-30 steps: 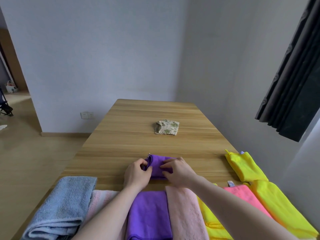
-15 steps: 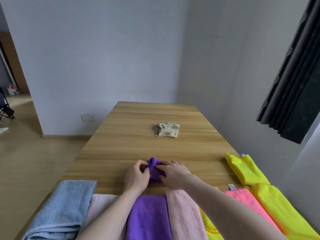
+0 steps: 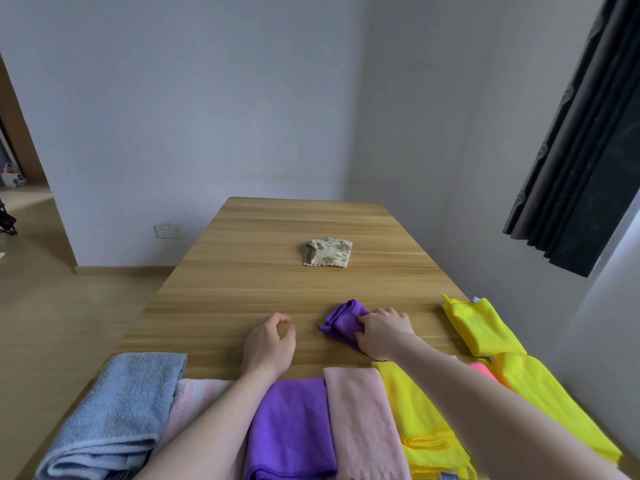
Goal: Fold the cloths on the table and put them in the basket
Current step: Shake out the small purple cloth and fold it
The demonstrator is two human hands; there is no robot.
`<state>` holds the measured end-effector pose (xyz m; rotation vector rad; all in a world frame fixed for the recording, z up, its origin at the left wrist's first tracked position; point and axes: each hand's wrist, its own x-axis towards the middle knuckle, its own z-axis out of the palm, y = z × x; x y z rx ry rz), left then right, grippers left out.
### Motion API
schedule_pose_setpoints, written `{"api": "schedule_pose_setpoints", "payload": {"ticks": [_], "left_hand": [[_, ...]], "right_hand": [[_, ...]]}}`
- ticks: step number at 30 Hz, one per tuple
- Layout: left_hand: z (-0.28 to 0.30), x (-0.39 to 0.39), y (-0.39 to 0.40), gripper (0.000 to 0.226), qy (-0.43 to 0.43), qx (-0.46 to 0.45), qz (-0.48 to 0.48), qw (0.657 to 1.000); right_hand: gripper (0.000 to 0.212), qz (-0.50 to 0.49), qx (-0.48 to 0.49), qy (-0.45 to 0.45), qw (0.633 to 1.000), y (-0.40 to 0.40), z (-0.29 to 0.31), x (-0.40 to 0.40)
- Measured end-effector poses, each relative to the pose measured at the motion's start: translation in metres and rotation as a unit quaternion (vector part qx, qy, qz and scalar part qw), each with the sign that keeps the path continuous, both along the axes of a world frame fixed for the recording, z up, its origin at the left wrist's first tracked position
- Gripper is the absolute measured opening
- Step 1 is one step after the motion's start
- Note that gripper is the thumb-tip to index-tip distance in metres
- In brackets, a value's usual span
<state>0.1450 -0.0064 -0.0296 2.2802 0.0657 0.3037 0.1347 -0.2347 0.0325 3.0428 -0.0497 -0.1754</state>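
A small folded purple cloth (image 3: 343, 318) lies on the wooden table (image 3: 242, 292), and my right hand (image 3: 382, 332) grips its right side. My left hand (image 3: 270, 341) rests on the table to the left of it, fingers loosely curled, holding nothing. A folded beige leaf-print cloth (image 3: 328, 251) lies further back in the middle of the table. Along the near edge hang a blue towel (image 3: 114, 417), a pale pink towel (image 3: 194, 400), a purple cloth (image 3: 291, 427), a pink cloth (image 3: 363, 420) and yellow cloths (image 3: 419, 420). No basket is in view.
Another yellow cloth (image 3: 479, 323) and a bright pink one (image 3: 483, 370) lie at the table's right edge beside the wall. A dark curtain (image 3: 585, 140) hangs at the right. Open floor and a doorway lie to the left.
My left hand has let go of the small purple cloth and stayed left. My right hand has drawn the cloth to the right across the table.
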Motion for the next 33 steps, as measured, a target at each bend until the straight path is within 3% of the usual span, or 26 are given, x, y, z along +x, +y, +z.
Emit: {"api": "schedule_pose_setpoints", "payload": {"ticks": [5,9,13,21,33], "left_hand": [[-0.005,0.003,0.001,0.023,-0.002,0.022,-0.009,1.0],[-0.007,0.004,0.003,0.021,-0.001,0.034,-0.013,0.999],[-0.006,0.005,0.001,0.02,-0.003,0.056,-0.02,0.998],[-0.006,0.003,-0.001,0.027,-0.01,0.089,-0.039,0.995],[-0.006,0.003,-0.002,0.03,0.008,0.125,-0.072,0.99]], "right_hand": [[0.037,-0.09,-0.017,-0.031,0.995,-0.022,0.01,-0.003],[0.044,0.017,0.067,-0.068,0.995,-0.031,0.0,-0.004],[0.058,0.069,0.059,0.011,0.996,-0.035,-0.006,-0.007],[0.061,-0.046,0.052,0.029,0.997,-0.06,-0.004,-0.005],[0.07,-0.175,0.165,0.048,0.969,-0.074,-0.009,-0.008]]}}
